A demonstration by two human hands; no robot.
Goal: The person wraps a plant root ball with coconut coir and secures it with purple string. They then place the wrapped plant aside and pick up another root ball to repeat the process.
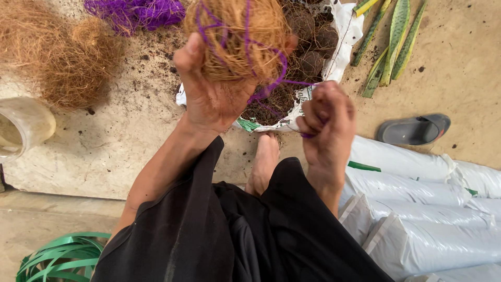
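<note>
While loose coir [57, 57] is still heaped at ten o'clock, a coir ball [237, 39] at twelve o'clock is clasped by the left hand [211, 94], partly wound; purple string [271, 83] is pinched taut in the closed right hand [326, 120].

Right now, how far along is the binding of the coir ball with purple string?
Done: several purple string loops already cross the brown coconut-fibre ball. In hand: the left hand holds the ball while the right hand pulls the string taut. Left: no knot is visible, and loose brown fibre and a purple string bundle lie unused.
</note>
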